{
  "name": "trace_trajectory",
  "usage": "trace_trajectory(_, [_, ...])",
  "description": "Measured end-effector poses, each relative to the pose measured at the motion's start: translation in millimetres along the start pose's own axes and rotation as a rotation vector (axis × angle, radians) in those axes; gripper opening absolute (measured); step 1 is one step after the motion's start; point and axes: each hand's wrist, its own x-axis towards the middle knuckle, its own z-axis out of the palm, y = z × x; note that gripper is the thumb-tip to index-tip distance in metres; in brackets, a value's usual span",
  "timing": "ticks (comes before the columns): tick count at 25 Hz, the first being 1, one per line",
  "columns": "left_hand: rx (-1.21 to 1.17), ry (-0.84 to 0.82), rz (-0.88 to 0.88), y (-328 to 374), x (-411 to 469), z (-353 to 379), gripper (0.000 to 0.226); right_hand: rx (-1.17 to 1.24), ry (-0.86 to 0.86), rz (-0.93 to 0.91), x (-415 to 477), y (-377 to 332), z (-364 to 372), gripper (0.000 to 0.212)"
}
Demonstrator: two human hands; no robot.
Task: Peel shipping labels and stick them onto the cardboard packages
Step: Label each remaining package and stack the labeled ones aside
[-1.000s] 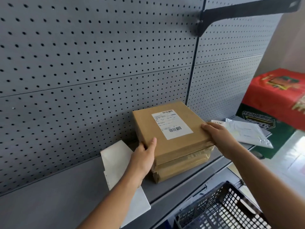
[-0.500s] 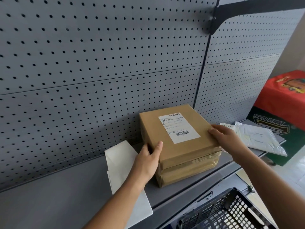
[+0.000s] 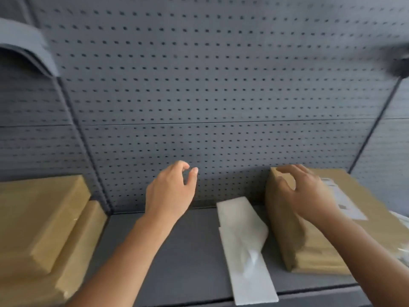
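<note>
A stack of brown cardboard packages (image 3: 294,238) stands at the right of the grey shelf, the top one bearing a white shipping label (image 3: 345,202). My right hand (image 3: 305,191) hovers over the top package's left end, fingers spread, holding nothing. My left hand (image 3: 172,191) hangs in the air over the shelf's middle, fingers loosely curled and apart, empty. White label sheets (image 3: 243,247) lie on the shelf between the hands, one with a curled translucent corner. A second stack of unlabelled brown packages (image 3: 44,229) sits at the far left. The image is blurred by motion.
The grey shelf surface (image 3: 188,251) runs across the bottom, with its front edge low in the view. A grey perforated back panel (image 3: 210,96) rises behind everything. A dark bracket (image 3: 400,63) juts out at the upper right, and a grey shelf corner (image 3: 24,43) at the upper left.
Both hands have let go of the labelled package stack and lifted off it. The view has swung left, bringing a second package stack into sight at the left.
</note>
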Motion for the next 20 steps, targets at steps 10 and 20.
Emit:
trace_trajectory(10, [0.26,0.155,-0.344,-208.3,-36.1,-145.2,0.042,0.195,-0.206,-0.373,-8.4,-233.7,107.9,0.034])
trace_trajectory(20, [0.245,0.265,-0.642,-367.2,-82.4,-219.8,0.048,0.565,-0.61,-0.298,-61.6,-386.5,199.8,0.056])
